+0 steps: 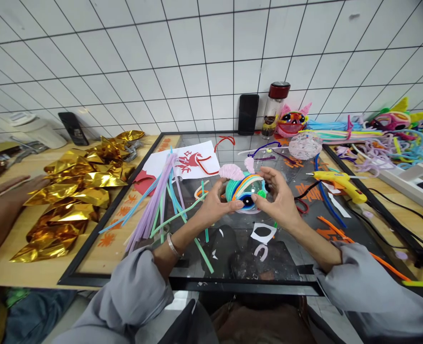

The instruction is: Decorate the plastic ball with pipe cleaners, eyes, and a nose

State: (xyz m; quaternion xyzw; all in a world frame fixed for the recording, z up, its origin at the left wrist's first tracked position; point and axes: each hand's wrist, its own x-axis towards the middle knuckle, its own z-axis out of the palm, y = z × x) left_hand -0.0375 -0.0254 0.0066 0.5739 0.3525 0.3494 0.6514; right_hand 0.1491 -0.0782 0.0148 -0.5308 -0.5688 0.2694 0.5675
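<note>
A rounded animal head [238,187] made of pipe cleaners on a clear ball is held up over the glass-topped table. It has green, orange and blue bands, two pale pink ears, and a blue-rimmed black eye at its lower front; part of the clear shell is bare. My left hand [216,200] grips its left side, the thumb at the eye. On the other side, my right hand [279,197] closes around it, thumb pressed beside the eye near a green tuft. Below lie a white paper with an oval hole [263,233] and a pale curved piece [260,252].
Loose pipe cleaners [154,205] and white paper [204,160] lie left. A yellow glue gun [340,182], its cord trailing, lies right. Behind are a phone [248,114], bottle [274,112] and pink head [290,124]. Another person's hand [36,188] rests near gold foil [71,205].
</note>
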